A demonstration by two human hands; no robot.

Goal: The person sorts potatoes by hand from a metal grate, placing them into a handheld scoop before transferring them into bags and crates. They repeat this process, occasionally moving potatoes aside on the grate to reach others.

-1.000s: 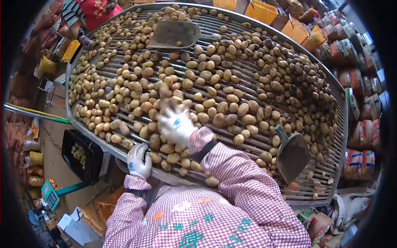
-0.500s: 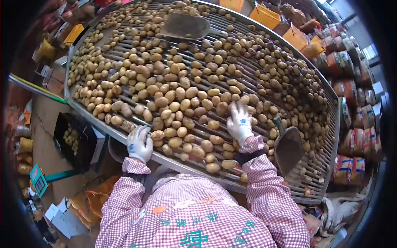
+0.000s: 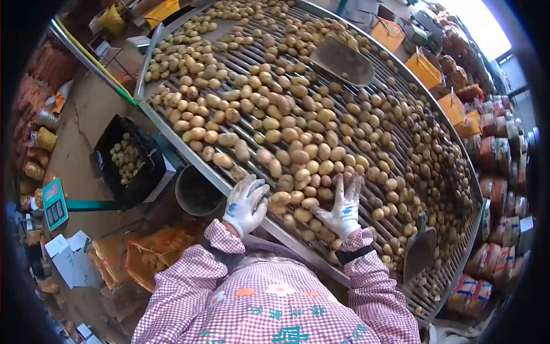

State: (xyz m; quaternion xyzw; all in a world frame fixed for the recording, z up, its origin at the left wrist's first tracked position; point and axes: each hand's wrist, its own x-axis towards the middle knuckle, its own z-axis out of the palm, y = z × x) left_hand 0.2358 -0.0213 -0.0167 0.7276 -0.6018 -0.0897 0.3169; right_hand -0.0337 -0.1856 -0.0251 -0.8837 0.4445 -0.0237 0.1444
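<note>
Both hands have drawn together around one clump of potatoes [image 3: 298,198] at the table's [image 3: 172,132] near edge. Beside that edge a black crate [image 3: 150,172] holds small potatoes. Fingers of the left hand [image 3: 245,203] and right hand [image 3: 342,209] lie spread flat, touching potatoes and gripping none.

A long, curved surface [image 3: 438,284] of parallel metal slats carries a dense spread of potatoes [image 3: 298,155]. A grey metal scoop [image 3: 342,60] lies on the slats towards the far side. Left of that scoop the potatoes are paler, with bare slats between them. Right of it they are darker and packed. Well nearer than that scoop, close to the near rim, a second scoop [image 3: 419,252] lies among the potatoes.
</note>
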